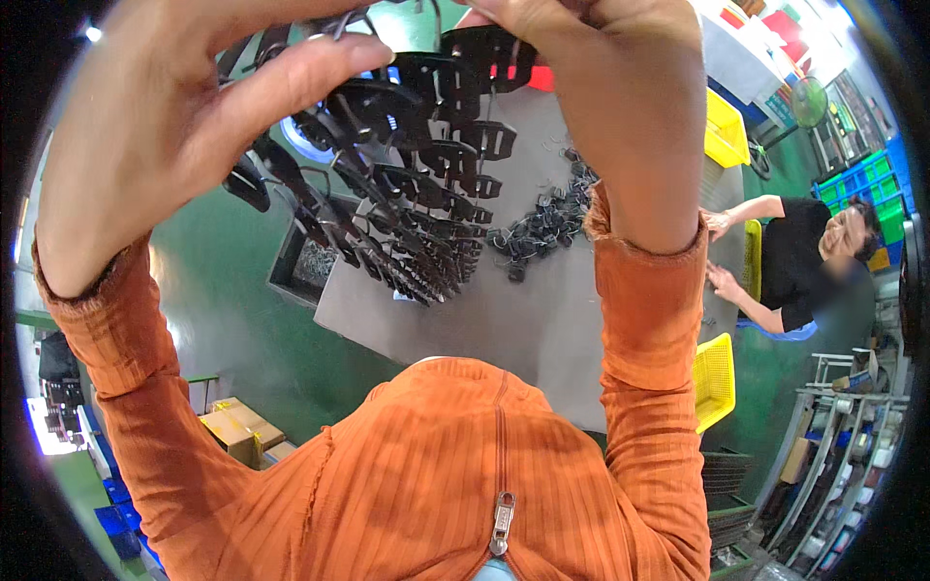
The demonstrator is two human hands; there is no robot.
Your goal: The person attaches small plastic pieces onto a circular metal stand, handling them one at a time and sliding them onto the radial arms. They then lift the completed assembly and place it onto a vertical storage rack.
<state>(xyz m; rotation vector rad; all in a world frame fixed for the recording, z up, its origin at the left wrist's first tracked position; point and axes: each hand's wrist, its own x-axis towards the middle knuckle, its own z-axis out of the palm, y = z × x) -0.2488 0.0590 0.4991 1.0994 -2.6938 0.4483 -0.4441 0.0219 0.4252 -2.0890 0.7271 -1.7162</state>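
Both my arms are raised high and close to the view. Between them hang several rows of black plastic clips with thin metal wire hooks (417, 179), strung one below another. My left hand (223, 107) curves round the left of the rows, its thumb pressed against a clip near the top; its other fingers run out of the upper edge. On the other side my right hand (601, 58) closes its thumb and fingertips on a clip at the top, partly cut off. A heap of loose black clips (542, 228) lies on the grey table (523, 320) below.
Across the table's right side a person in black (804, 252) has both hands near its edge. Yellow baskets (715, 382) stand along that side. A dark bin (315, 257) holds small metal pieces beside the table. Cardboard boxes (237, 431) are at lower left, a rack (823, 465) at lower right.
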